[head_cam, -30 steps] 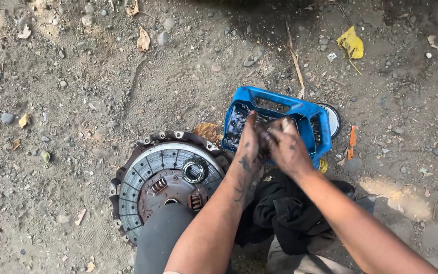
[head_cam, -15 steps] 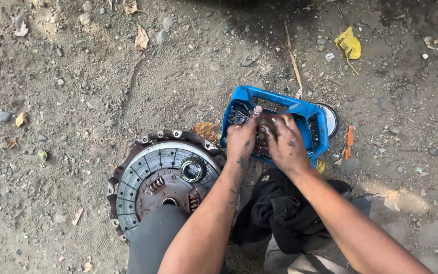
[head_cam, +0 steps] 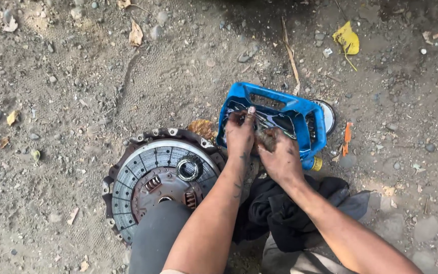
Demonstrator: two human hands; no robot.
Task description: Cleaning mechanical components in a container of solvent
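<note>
A blue plastic container point(head_cam: 307, 114), cut open on its side and dark with oily liquid inside, lies on the dirt ground. Both my hands reach into it. My left hand point(head_cam: 240, 136) has its fingers curled over the container's near rim; what it holds is hidden. My right hand point(head_cam: 280, 155), greasy, is closed around a small dark metal part just above the liquid. To the left of the container lies a round rusty clutch plate assembly point(head_cam: 143, 175) with a metal ring at its centre.
A black rag point(head_cam: 285, 208) lies under my right forearm. My grey trouser knee point(head_cam: 155, 238) covers the clutch's near edge. A round lid point(head_cam: 329, 115) sits behind the container. Stones, dry leaves and a yellow scrap point(head_cam: 347, 38) are scattered over the dirt.
Both hands have stayed inside the blue container, shifting slightly as they work the small part. The view has drifted a little.
</note>
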